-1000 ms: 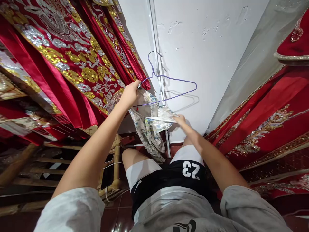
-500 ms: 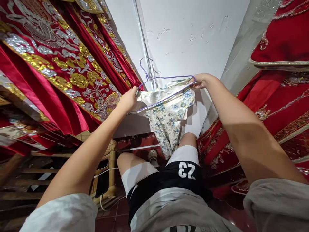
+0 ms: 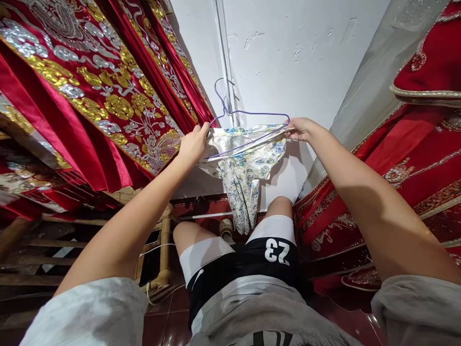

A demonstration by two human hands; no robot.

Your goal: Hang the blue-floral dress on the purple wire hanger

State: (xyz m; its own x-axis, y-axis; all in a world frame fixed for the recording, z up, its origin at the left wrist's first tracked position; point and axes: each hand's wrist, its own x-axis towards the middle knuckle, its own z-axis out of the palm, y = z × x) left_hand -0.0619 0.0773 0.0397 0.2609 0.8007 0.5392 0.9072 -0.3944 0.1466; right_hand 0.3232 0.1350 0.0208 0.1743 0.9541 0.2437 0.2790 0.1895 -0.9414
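Note:
A white garment (image 3: pixel 239 168) with a blue and yellow floral print hangs stretched between my two hands, its lower part dropping in folds toward my knees. Inside its neckline lies a purple wire hanger (image 3: pixel 257 113), hook upward. My left hand (image 3: pixel 196 142) is closed on the garment at the hanger's left end; the fingertips are partly hidden. At the opposite end, my right hand (image 3: pixel 300 129) pinches the garment's edge by the hanger's right corner. The hook is in front of a thin metal pole (image 3: pixel 226 62); whether they touch I cannot tell.
Red embroidered cloths with gold and silver patterns (image 3: pixel 118 105) hang on the left. More red beaded fabric (image 3: pixel 399 168) is on the right beside a grey plastic sheet (image 3: pixel 355 91). A white wall (image 3: pixel 306 62) rises ahead. A bamboo seat (image 3: pixel 165 250) with a phone and cable stands low left.
The garment's neckline is drawn straighter, and its right shoulder sits closer to the hanger's end. Its lower part has swung slightly left. Both hands keep their hold.

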